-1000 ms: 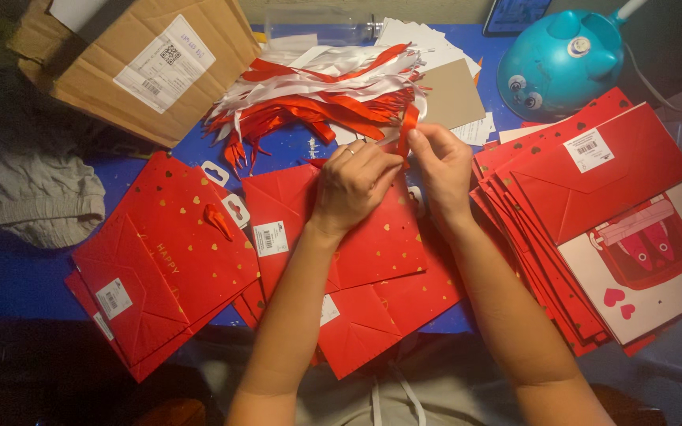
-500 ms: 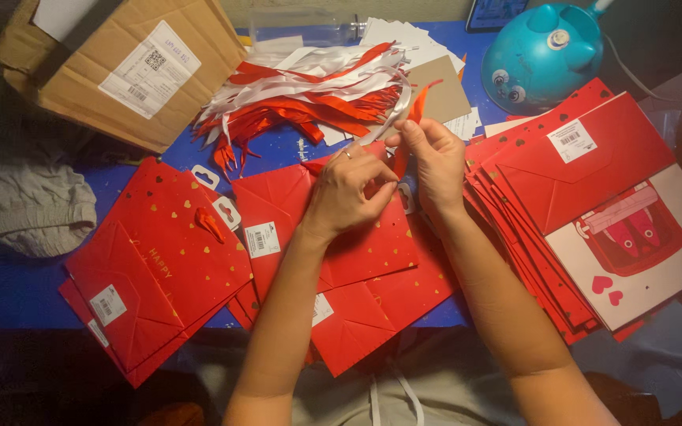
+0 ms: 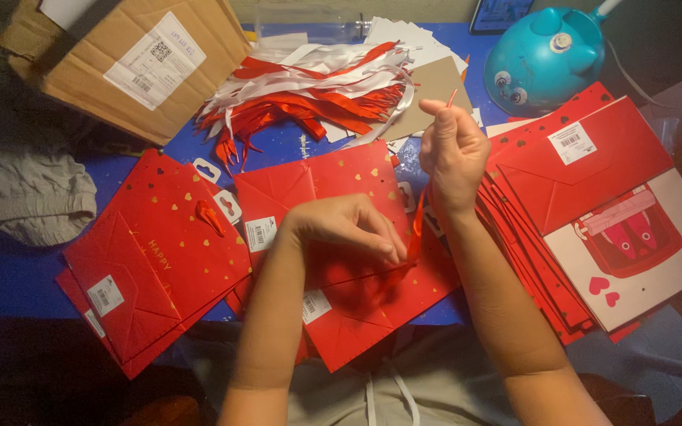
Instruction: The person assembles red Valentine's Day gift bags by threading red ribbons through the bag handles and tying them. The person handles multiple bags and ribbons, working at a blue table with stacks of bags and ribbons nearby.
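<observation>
A thin red satin ribbon (image 3: 417, 225) is held taut over a flat red paper gift bag (image 3: 341, 237).

Its upper end is pinched in the closed right hand (image 3: 453, 154), its lower end between the left hand's (image 3: 349, 229) fingertips, apparently so it can be guided at the bag.

Glossy paper bags (image 3: 333, 197) — satin ribbon (image 3: 415, 229) — matt cardboard box (image 3: 120, 63)

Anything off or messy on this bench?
Nothing damaged. The ribbon pile lies tangled, and small white tags lie scattered between the red bags. Both hands, left and right, hold one red ribbon.
</observation>
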